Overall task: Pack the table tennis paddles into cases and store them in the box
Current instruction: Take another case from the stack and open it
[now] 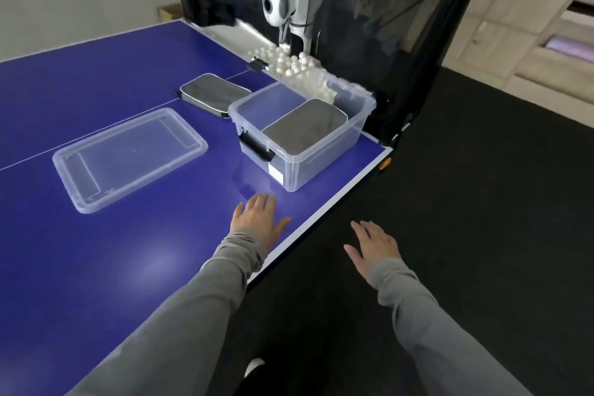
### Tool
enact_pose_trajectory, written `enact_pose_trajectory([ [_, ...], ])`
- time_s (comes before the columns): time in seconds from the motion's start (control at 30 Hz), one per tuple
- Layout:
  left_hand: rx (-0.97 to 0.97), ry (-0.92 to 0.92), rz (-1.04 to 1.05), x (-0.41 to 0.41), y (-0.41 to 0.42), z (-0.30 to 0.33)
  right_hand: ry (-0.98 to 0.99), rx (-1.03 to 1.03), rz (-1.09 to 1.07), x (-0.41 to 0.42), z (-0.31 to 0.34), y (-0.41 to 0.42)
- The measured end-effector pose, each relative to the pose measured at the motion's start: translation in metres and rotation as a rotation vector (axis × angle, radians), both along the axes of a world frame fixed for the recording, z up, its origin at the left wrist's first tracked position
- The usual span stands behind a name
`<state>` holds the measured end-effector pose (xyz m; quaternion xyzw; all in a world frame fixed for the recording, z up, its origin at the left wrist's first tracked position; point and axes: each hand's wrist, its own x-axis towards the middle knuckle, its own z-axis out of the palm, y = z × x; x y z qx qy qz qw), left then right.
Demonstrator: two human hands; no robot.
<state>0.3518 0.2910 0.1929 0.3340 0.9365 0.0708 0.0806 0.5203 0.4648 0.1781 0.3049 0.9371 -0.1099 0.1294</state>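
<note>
A clear plastic box (pixel 324 167) stands near the right edge of the blue table, with one grey paddle case (pixel 305 128) lying inside it on the right half. A second grey case (pixel 213 94) lies on the table just behind the box's left corner. The box's clear lid (pixel 128 159) lies flat on the table to the left. My left hand (pixel 258 220) is over the table in front of the box, fingers straight, holding nothing. My right hand (pixel 374 246) hovers off the table edge over the dark floor, fingers spread and empty.
The blue table (pixel 80 267) has a white edge line running along its right side. A white ball-feeding machine (pixel 283 5) stands behind the box with a tray of several white balls (pixel 289 63) and black netting around it. Dark floor (pixel 482 202) lies to the right.
</note>
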Motion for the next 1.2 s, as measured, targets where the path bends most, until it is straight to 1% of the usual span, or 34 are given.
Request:
enact_pose_trajectory([
  [0.13,0.053,0.043,0.032,-0.036,0.041,0.008,0.048,0.037,0.001,-0.028,0.002,0.047],
  [0.3,0.150,0.068,0.138,-0.099,0.092,0.006,0.112,0.074,0.068,-0.097,0.008,0.105],
  [0.43,0.175,0.049,0.251,-0.153,0.123,0.006,0.168,0.070,0.150,-0.157,0.018,0.146],
  [0.5,0.165,0.054,0.292,-0.174,0.131,0.006,0.207,0.095,0.200,-0.184,0.026,0.161],
  [0.6,0.156,0.037,0.369,-0.206,0.137,0.007,0.274,0.063,0.228,-0.225,0.038,0.179],
  [0.77,0.179,0.022,0.524,-0.246,0.140,0.004,0.281,0.120,0.407,-0.293,0.047,0.203],
  [0.87,0.229,-0.002,0.629,-0.264,0.144,-0.001,0.284,0.125,0.494,-0.336,0.045,0.215],
  [1.07,0.276,-0.033,0.853,-0.300,0.166,-0.007,0.314,0.050,0.657,-0.430,0.038,0.239],
  [1.2,0.318,-0.109,1.000,-0.320,0.182,-0.009,0.323,0.012,0.754,-0.488,0.036,0.256],
])
